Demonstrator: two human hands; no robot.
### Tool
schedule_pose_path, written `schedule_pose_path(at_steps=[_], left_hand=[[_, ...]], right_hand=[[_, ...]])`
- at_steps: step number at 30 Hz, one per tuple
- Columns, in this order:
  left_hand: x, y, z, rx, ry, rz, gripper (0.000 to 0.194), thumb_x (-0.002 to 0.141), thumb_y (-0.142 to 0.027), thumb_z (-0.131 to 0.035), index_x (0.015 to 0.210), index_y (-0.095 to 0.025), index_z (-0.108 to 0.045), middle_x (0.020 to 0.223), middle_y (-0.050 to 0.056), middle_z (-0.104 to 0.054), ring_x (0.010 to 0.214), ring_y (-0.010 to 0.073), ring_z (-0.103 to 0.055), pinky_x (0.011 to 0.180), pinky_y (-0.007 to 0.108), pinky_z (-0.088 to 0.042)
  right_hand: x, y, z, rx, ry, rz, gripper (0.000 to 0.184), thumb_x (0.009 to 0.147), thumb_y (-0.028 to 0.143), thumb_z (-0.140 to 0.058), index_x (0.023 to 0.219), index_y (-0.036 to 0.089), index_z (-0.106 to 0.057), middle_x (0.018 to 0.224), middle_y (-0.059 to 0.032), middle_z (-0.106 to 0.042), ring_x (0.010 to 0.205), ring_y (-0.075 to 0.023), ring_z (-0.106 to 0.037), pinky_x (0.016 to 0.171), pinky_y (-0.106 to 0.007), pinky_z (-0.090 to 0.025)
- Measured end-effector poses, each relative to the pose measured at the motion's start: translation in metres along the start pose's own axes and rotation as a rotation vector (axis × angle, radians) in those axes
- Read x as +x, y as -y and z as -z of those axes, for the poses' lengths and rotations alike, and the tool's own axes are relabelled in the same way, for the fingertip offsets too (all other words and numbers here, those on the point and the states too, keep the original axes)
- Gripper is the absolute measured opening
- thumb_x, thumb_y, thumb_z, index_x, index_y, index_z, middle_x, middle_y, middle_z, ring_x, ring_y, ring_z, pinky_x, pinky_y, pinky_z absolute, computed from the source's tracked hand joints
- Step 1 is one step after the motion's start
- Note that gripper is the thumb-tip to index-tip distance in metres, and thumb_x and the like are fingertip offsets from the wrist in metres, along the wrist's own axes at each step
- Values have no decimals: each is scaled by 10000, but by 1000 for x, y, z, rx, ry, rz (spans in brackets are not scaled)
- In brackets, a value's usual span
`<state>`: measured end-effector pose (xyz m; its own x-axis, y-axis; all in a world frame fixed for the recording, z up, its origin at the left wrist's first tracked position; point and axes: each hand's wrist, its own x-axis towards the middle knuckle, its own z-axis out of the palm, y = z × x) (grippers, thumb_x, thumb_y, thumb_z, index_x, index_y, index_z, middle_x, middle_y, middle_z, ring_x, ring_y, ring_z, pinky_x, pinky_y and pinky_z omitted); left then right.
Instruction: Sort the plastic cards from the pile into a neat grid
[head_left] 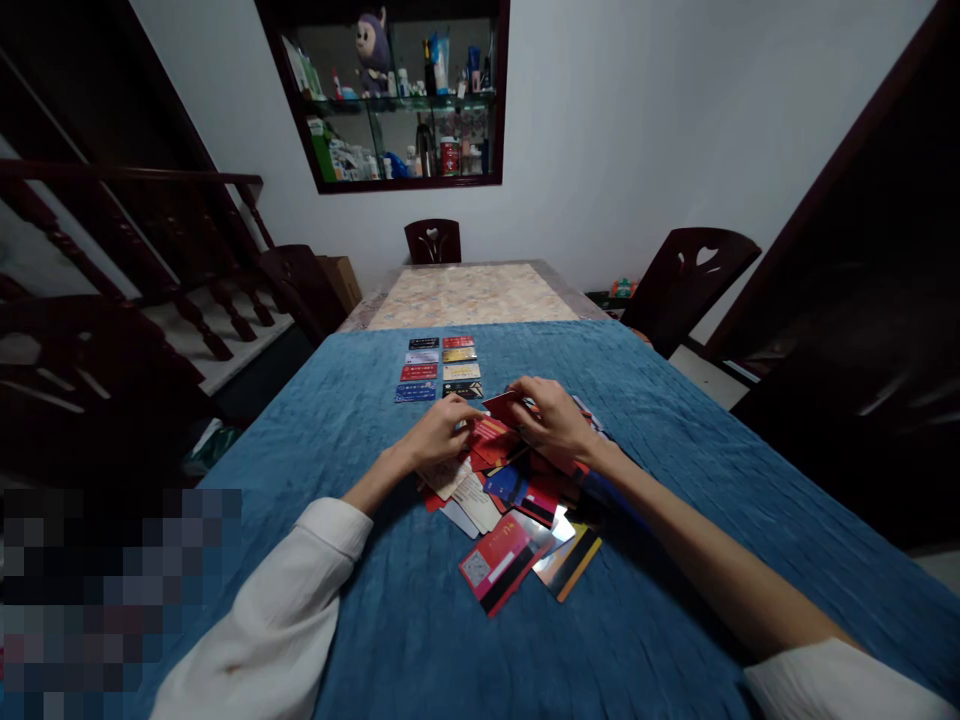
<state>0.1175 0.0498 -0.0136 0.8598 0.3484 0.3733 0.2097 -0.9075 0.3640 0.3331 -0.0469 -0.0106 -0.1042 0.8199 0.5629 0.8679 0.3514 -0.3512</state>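
Observation:
My right hand (pixel 553 418) pinches a dark red card (pixel 501 403) by its edge, raised and tilted over a loose pile of cards. Just to the left, my left hand (pixel 444 432) has its fingers curled close to a bright red card (pixel 493 440); whether it grips anything is hidden. The pile under both hands overlaps untidily, with a blue card (pixel 506 485), a cream card (pixel 448 476) and, nearest me, a pink-red card (pixel 504 563) with a black stripe and a square code. Beside that lies a yellow-edged card (pixel 571 562).
Beyond my left hand, several cards lie in two neat columns, among them a blue card (pixel 415 392) and a black card (pixel 463 390). A blue cloth (pixel 360 400) covers the near table. Dark wooden chairs (pixel 694 275) stand around it.

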Motion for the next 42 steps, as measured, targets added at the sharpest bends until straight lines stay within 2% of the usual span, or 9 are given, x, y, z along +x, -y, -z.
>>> schedule_pose_path(at_steps=[4, 9, 14, 22, 28, 31, 36, 42], left_hand=[[2, -3, 2, 11, -44, 32, 292, 812, -63, -579, 1041, -157, -734, 946, 75, -699, 957, 201, -616, 873, 341, -513], [4, -6, 3, -36, -155, 16, 253, 827, -81, -587, 1023, -166, -721, 941, 65, -704, 972, 195, -625, 899, 352, -520], [4, -12, 2, -79, -197, 17, 244, 825, -91, -597, 1025, -170, -712, 953, 59, -720, 975, 190, -643, 902, 343, -529], [4, -16, -3, -90, -173, 61, 142, 859, -133, -611, 947, -184, -709, 937, 40, -726, 910, 171, -654, 862, 314, -530], [2, -11, -7, -91, -157, 98, 132, 838, -102, -608, 892, -184, -697, 895, 25, -705, 862, 158, -646, 826, 291, -517], [2, -7, -4, -72, -167, 113, 126, 826, -103, -608, 872, -181, -695, 873, 24, -700, 860, 165, -641, 815, 295, -511], [2, -2, 0, -34, -149, 146, 129, 812, -99, -606, 859, -177, -697, 856, 27, -706, 863, 178, -636, 818, 313, -507], [1, -1, -4, -57, -132, 109, 158, 816, -100, -622, 913, -179, -720, 904, 34, -721, 891, 174, -641, 829, 299, -516]], right_hand=[[0, 4, 1, -127, -2, 81, 217, 974, 256, -502, 1108, 204, -665, 979, -98, -721, 924, -235, -574, 832, -356, -363], [-2, 7, 1, -198, 18, 169, 237, 998, 298, -496, 1067, 226, -711, 979, -85, -754, 941, -240, -530, 854, -394, -321], [-2, 7, -3, -216, 63, 184, 229, 998, 328, -518, 1040, 232, -722, 944, -65, -755, 930, -229, -520, 842, -390, -299], [-2, 6, -18, -199, 87, 202, 185, 977, 327, -566, 993, 235, -726, 918, -63, -750, 917, -221, -521, 819, -372, -290], [-5, 2, -21, -212, 76, 191, 166, 968, 253, -557, 1034, 228, -708, 952, -60, -753, 935, -224, -524, 826, -372, -300], [-6, 0, -20, -221, 95, 183, 197, 952, 185, -538, 1074, 220, -689, 998, -66, -750, 954, -230, -525, 841, -379, -303], [-7, -3, -20, -273, 108, 147, 257, 920, 176, -569, 1157, 217, -660, 1051, -90, -737, 985, -253, -524, 838, -387, -310], [-8, -4, -24, -337, 105, 173, 289, 913, 157, -561, 1186, 212, -637, 1043, -88, -727, 988, -257, -527, 852, -389, -314]])
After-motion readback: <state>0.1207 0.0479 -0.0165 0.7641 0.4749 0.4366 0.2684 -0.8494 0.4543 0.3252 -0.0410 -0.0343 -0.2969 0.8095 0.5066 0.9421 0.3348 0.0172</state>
